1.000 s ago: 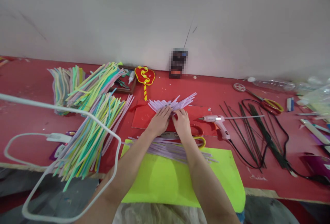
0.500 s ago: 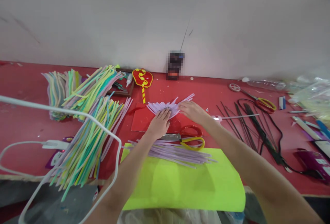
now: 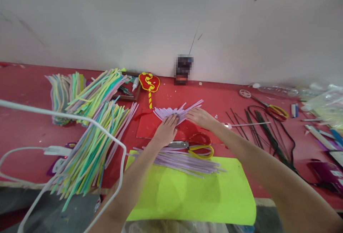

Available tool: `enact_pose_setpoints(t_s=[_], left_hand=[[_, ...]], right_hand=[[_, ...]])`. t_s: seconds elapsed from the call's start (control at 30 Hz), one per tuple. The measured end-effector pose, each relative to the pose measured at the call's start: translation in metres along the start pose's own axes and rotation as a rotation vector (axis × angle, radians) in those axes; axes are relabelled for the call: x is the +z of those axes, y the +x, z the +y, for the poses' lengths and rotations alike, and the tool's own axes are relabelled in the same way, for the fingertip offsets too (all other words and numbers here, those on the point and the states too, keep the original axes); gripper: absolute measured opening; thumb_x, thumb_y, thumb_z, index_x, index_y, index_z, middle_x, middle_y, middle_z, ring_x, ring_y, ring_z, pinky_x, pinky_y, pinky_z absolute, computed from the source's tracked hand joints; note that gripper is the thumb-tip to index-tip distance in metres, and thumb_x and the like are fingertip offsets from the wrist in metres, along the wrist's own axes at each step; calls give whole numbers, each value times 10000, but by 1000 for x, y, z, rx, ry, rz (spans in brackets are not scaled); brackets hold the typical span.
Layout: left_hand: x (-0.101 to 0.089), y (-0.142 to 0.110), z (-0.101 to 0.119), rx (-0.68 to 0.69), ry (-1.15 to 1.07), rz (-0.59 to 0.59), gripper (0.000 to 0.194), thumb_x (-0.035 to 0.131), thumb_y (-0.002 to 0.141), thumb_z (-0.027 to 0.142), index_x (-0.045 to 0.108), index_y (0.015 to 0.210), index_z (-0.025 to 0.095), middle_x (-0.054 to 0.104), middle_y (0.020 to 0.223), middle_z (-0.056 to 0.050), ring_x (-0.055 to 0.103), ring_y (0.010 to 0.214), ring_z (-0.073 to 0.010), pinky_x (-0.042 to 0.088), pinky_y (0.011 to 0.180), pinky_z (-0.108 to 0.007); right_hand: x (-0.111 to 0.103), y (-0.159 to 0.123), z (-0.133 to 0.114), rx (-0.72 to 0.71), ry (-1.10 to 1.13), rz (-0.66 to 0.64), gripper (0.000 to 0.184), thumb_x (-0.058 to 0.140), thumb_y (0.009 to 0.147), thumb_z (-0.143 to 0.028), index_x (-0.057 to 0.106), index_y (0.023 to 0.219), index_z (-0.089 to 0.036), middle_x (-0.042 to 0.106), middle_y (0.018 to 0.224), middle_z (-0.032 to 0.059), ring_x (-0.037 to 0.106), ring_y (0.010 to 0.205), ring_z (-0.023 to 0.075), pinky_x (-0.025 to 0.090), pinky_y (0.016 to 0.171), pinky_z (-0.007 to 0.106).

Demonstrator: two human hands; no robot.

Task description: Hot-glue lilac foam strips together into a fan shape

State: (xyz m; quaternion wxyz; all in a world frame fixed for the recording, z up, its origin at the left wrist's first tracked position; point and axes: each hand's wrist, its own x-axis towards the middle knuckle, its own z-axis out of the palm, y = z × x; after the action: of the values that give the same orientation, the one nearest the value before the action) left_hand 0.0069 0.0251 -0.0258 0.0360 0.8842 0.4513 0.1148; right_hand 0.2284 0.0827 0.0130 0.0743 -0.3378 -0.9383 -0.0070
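A fan of lilac pipe cleaners [image 3: 163, 113] lies on a red sheet [image 3: 147, 128] in the middle of the table. My left hand [image 3: 167, 129] rests flat over the fan, its fingers stretched out and pressing down on the stems. At the fan's right side, the fingers of my right hand [image 3: 199, 118] are closed at the stems; the fingertips are partly hidden. Below the hands, scissors [image 3: 199, 147] with red and yellow handles lie beside loose lilac pipe cleaners [image 3: 184, 162], which overlap a yellow-green sheet [image 3: 193, 197].
Bundles of multicoloured pipe cleaners [image 3: 91, 150] fill the left, crossed by a white cable [image 3: 107, 130]. A red and yellow ornament [image 3: 149, 83] lies behind. More scissors [image 3: 277, 111], dark wire stems [image 3: 270, 136], a plastic bottle [image 3: 278, 90] and a purple device [image 3: 325, 176] lie on the right.
Both hands keep nearly the same place on the lilac fan. My right hand has shifted very slightly, and the whole view has moved a little.
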Motion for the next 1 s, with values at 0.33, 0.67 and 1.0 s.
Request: enact_pose_setpoints(t_s=[0.33, 0.67, 1.0], left_hand=[[-3, 0, 1, -3, -10, -11, 507, 323, 920, 243, 321, 1397, 69, 301, 1494, -138, 268, 1385, -236, 221, 1139, -408], [-1, 0, 1, -2, -34, 10, 509, 320, 918, 247, 318, 1399, 80, 312, 1487, -144, 266, 1387, -233, 227, 1136, -425], [-2, -1, 2, -5, -30, 0, 516, 313, 928, 277, 302, 1405, 79, 287, 1499, -142, 248, 1395, -224, 220, 1141, -413]], right_hand=[[2, 0, 9, 5, -16, 36, 195, 506, 897, -306, 656, 889, -181, 636, 958, 97, 557, 917, 221, 408, 869, 378], [7, -4, 19, 67, 111, 45, 224, 527, 883, -383, 658, 853, -204, 671, 884, 47, 588, 893, 188, 400, 851, 333], [12, -13, 40, 162, 93, 21, 190, 543, 881, -337, 677, 830, -213, 702, 866, 31, 607, 878, 186, 399, 830, 329]])
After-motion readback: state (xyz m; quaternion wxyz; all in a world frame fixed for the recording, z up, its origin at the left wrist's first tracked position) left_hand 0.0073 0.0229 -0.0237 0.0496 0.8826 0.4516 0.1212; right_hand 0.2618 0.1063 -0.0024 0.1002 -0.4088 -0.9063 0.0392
